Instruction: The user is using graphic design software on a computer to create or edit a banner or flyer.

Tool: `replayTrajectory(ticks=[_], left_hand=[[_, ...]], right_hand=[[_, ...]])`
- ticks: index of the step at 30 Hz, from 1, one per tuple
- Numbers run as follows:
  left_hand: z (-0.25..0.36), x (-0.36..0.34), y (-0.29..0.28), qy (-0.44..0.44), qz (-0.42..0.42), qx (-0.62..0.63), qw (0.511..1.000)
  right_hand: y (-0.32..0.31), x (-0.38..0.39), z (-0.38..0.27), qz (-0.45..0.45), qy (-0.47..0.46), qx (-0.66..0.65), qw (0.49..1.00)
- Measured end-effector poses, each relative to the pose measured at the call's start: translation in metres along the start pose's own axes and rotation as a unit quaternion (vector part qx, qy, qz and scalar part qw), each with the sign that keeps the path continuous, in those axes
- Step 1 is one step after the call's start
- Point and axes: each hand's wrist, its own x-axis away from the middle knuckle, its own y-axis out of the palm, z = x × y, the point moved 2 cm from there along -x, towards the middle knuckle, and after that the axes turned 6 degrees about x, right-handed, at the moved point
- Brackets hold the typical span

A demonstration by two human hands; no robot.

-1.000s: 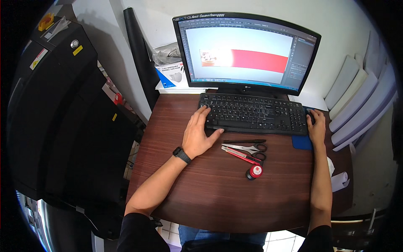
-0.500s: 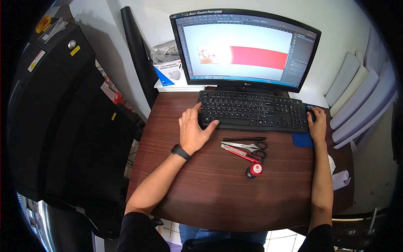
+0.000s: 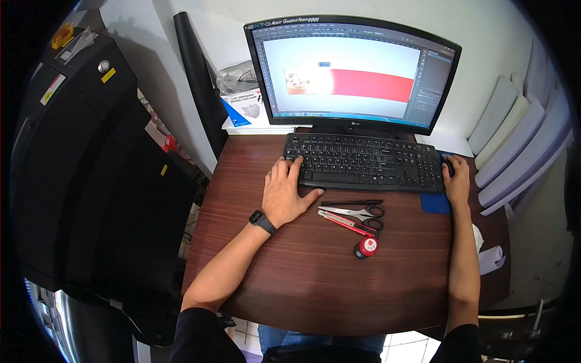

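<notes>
My left hand (image 3: 283, 196) rests at the lower left corner of the black keyboard (image 3: 363, 162), fingers apart, with fingertips on the keys and the thumb stretched along the front edge. A dark watch (image 3: 262, 221) is on that wrist. On the right, my right hand (image 3: 458, 187) is curled over a black computer mouse (image 3: 448, 164), which it mostly hides; a blue mouse pad (image 3: 436, 204) lies under it. Behind the keyboard, the monitor (image 3: 357, 54) shows a red and white banner with a picture at its left end, plus a small dark box above it.
In front of the keyboard lie a black pen (image 3: 352, 202), scissors (image 3: 351, 212), a red utility knife (image 3: 345, 222) and a round red-and-black stamp (image 3: 367, 246). A mask box (image 3: 245, 107) stands left of the monitor. Rolls of sheet material (image 3: 514, 145) lean at right; a large black machine (image 3: 85, 181) stands at left.
My left hand has shifted slightly right and toward me, its fingers closer to the lower left keys. A small dark box has appeared on the screen above the banner. My right hand stays on the mouse.
</notes>
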Motion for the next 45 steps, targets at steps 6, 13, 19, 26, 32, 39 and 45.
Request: replayTrajectory(ticks=[6,13,19,26,32,39,45], left_hand=[[-0.0048,0.0017,0.0035,0.005,0.001,-0.001,1.000],[-0.0030,0.0021,0.0040,0.013,0.009,-0.007,1.000],[-0.0028,0.0021,0.0032,0.010,0.005,-0.005,1.000],[-0.0023,0.0026,0.0024,0.015,0.009,-0.007,1.000],[-0.0037,0.0031,0.0023,0.014,0.009,-0.004,1.000],[-0.0019,0.0026,0.0021,0.009,0.004,-0.019,1.000],[-0.0015,0.0028,0.0015,0.009,0.001,-0.021,1.000]], right_hand=[[0.0008,-0.0008,-0.0013,-0.001,0.001,-0.003,1.000],[0.0009,0.0004,0.0007,0.008,0.000,-0.002,1.000],[0.0030,-0.0002,0.0041,0.007,-0.002,-0.004,1.000],[0.0023,0.0000,0.0032,0.001,0.004,-0.005,1.000],[0.0014,0.0001,0.0007,0.000,0.004,-0.010,1.000],[0.0029,-0.0001,0.0039,0.002,0.008,-0.018,1.000],[0.0016,-0.0005,0.0023,0.000,0.007,-0.021,1.000]])
